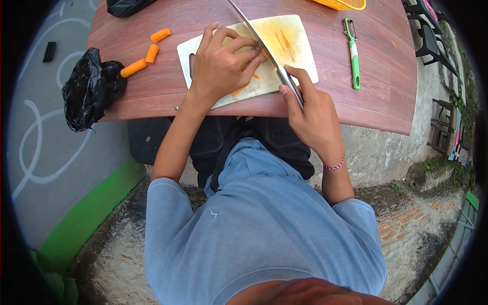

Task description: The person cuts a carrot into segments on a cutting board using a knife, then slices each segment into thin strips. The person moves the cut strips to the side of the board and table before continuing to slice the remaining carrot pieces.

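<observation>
A kitchen knife (260,41) is in my right hand (316,116), the fingers wrapped round its metal handle. Its blade slants up and left across the white cutting board (303,51). My left hand (223,62) is over the board with bent fingers, gripping a piece of carrot against the blade's left side. Most of that carrot is hidden under the fingers. Thin carrot strips (285,42) lie on the board right of the blade. More orange carrot (238,91) shows below my left hand, near the board's front edge.
Several peeled carrot pieces (152,53) lie on the wooden table (376,109), left of the board. A black plastic bag (92,89) hangs over the table's left edge. A green peeler (354,61) lies to the right. A yellow basket (343,4) stands at the back.
</observation>
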The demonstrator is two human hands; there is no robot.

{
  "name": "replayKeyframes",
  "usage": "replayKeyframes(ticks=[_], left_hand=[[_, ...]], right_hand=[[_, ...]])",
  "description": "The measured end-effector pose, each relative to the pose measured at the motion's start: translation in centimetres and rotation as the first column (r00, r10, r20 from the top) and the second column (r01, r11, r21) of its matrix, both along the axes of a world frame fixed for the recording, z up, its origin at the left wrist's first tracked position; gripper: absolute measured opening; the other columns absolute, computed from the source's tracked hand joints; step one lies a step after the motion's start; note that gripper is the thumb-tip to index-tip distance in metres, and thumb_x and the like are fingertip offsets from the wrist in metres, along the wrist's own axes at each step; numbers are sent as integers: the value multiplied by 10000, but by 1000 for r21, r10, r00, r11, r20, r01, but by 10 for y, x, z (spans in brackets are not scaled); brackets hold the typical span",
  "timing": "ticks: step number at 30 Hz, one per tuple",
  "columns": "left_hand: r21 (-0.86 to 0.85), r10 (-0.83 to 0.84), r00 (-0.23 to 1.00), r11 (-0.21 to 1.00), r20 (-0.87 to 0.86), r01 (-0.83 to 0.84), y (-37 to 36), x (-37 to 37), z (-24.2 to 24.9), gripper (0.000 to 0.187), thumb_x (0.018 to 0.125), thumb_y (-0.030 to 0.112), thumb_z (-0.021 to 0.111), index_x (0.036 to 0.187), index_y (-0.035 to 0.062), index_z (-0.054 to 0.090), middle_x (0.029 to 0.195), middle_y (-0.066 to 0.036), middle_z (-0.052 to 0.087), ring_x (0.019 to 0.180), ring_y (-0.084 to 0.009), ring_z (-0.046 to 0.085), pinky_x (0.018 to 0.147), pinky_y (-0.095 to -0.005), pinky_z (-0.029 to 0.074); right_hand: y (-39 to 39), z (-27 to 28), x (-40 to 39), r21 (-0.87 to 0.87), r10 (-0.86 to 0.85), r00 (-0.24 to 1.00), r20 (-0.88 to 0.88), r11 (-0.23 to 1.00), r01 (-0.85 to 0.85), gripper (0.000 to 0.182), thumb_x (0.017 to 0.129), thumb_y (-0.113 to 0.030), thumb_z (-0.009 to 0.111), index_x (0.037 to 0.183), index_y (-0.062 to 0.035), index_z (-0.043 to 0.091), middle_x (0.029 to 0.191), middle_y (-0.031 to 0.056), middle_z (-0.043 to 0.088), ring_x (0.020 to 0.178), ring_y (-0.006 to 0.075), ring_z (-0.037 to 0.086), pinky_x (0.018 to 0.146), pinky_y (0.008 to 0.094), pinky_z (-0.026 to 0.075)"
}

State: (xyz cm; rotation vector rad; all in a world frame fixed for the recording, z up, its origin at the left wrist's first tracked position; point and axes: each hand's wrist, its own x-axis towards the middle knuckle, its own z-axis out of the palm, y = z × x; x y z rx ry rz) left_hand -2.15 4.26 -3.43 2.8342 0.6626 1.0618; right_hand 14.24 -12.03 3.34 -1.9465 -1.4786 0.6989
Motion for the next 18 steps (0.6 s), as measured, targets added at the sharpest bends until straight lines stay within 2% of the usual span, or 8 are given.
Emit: replayKeyframes(ticks=[5,9,18], left_hand=[[6,-20,1000,1000,19,20,0,0,0,162,863,282,843,909,128,866,999,38,796,970,-209,665,1033,-478,469],[-11,-26,999,1000,32,26,-1,0,1,173,869,289,837,922,127,867,1000,35,798,949,-208,670,1039,-475,472],[25,-25,1000,999,13,25,-2,-2,1,187,887,269,795,949,108,867,1003,18,808,920,-200,687,1079,-494,463]], right_hand=[[-25,4,9,-76,-48,996,-81,996,41,331,1044,-172,649,1352,-67,594,813,279,701,759,486,710,650,501,522],[-25,3,13,-138,-111,984,-139,986,92,333,1052,-177,646,1362,-70,592,791,253,699,725,453,719,636,446,520],[-19,2,10,-86,-39,989,-142,996,27,349,1045,-167,654,1371,-62,585,807,263,701,753,460,726,638,442,526]])
